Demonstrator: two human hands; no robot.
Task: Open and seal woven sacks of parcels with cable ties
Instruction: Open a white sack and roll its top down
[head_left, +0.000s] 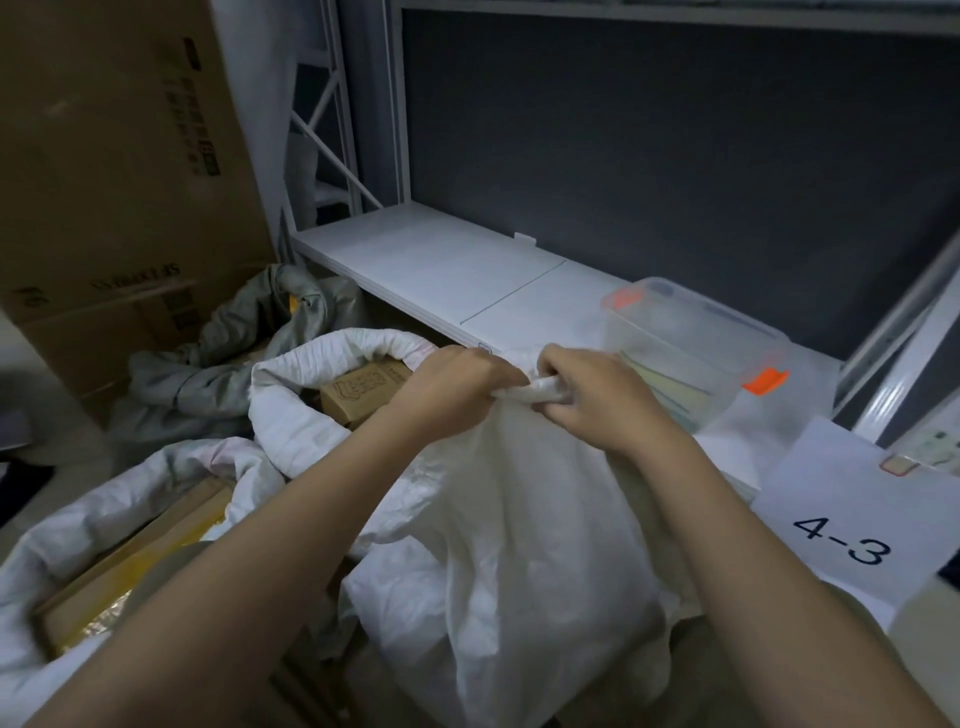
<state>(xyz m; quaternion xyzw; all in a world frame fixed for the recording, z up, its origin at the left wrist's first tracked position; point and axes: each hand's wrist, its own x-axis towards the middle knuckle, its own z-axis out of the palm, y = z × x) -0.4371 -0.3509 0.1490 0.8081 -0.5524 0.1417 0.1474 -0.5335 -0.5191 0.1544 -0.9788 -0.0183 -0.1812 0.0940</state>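
Head view: at frame centre both hands bunch the gathered neck of a white woven sack (519, 519). Left hand (447, 389) and right hand (592, 400) each hold a curled grip pinching the twisted fabric between them. Open sack (291, 415) with a cardboard parcel (358, 395) lies left; clear plastic bin (691, 353) sits on the white shelf (441, 265) upper right.
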